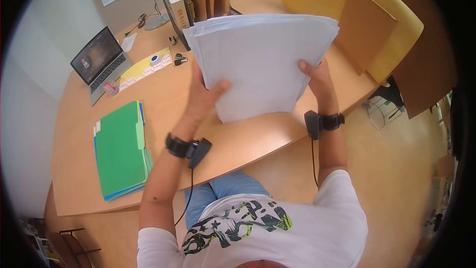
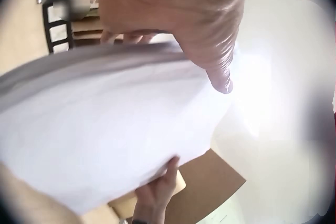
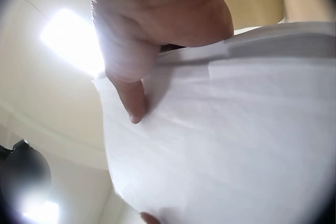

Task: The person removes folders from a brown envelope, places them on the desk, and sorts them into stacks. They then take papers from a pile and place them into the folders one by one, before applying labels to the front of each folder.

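Note:
Both hands hold a thick stack of white paper (image 1: 263, 64) upright over the front of the desk, its sheets slightly uneven along the top edge. My left hand (image 1: 203, 97) grips the stack's left side, thumb across the near face and fingers behind. On the opposite side my right hand (image 1: 320, 79) grips it the same way, its thumb flat on the paper. The left wrist view shows the left thumb over the paper (image 2: 115, 119), with the other fingers partly hidden behind the sheets. In the right wrist view the right thumb presses the paper's face (image 3: 236, 129).
Green and blue folders (image 1: 119, 149) lie on the desk at the left. Beyond them are an open laptop (image 1: 101, 62), a roll of tape (image 1: 155, 59) and black binder clips (image 1: 180, 59). A book (image 1: 179, 15) and a lamp stand at the back; a yellow panel (image 1: 401, 25) rises at the right.

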`<act>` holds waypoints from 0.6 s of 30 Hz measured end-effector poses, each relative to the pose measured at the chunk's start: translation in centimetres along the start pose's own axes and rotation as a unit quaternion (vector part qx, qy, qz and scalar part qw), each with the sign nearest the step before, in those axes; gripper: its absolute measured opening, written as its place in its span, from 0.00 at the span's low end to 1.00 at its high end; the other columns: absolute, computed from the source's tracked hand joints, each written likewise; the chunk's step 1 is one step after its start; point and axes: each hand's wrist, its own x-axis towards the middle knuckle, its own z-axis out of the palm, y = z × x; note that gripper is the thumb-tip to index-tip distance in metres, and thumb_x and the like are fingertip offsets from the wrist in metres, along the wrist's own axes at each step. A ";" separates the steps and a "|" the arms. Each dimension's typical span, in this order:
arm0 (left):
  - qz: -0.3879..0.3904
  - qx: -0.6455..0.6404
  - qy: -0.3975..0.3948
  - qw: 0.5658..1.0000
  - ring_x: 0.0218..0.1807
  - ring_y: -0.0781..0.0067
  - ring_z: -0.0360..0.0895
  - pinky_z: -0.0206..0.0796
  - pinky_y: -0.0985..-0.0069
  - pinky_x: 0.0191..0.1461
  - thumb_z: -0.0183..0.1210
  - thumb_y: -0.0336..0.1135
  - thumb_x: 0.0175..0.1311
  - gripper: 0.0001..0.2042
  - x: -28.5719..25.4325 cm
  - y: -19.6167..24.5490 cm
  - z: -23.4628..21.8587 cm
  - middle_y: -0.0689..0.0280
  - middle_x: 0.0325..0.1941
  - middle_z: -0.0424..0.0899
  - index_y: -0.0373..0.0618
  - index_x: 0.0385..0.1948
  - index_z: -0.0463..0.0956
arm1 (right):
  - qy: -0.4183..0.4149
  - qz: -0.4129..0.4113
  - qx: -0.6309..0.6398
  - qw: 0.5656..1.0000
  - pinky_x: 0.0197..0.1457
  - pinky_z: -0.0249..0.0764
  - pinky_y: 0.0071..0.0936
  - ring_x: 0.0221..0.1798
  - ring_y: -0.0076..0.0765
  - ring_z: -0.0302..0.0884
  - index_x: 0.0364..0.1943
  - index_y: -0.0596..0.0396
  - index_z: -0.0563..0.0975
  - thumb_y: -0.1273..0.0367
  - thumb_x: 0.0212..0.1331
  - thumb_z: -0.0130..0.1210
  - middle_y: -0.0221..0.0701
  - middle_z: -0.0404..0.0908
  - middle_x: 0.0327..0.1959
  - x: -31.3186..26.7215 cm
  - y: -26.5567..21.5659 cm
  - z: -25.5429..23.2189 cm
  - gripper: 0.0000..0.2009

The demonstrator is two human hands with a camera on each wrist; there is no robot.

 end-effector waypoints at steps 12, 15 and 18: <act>-0.053 0.114 0.073 0.989 0.43 0.74 0.79 0.72 0.75 0.48 0.68 0.36 0.57 0.19 -2.2 -2.4 1.0 0.61 0.42 0.83 0.36 0.47 0.76 | 0.016 0.037 -0.058 0.997 0.53 0.73 0.28 0.48 0.28 0.76 0.48 0.60 0.77 0.67 0.50 0.69 0.31 0.80 0.45 -1.4 3.8 -0.4 0.22; -0.113 0.081 0.043 0.989 0.44 0.73 0.79 0.73 0.73 0.48 0.68 0.36 0.57 0.21 -3.2 -4.6 -0.3 0.59 0.45 0.83 0.36 0.49 0.74 | 0.030 0.070 -0.056 0.996 0.52 0.73 0.27 0.48 0.27 0.75 0.48 0.60 0.77 0.67 0.50 0.69 0.31 0.80 0.45 -3.3 4.8 1.4 0.21; -0.121 0.066 0.045 0.989 0.47 0.71 0.78 0.73 0.72 0.49 0.68 0.36 0.57 0.24 -3.0 -4.4 -0.1 0.57 0.49 0.81 0.36 0.52 0.71 | 0.024 0.088 -0.069 0.993 0.54 0.72 0.27 0.50 0.28 0.74 0.51 0.60 0.75 0.68 0.52 0.68 0.32 0.79 0.46 -3.3 4.7 1.3 0.22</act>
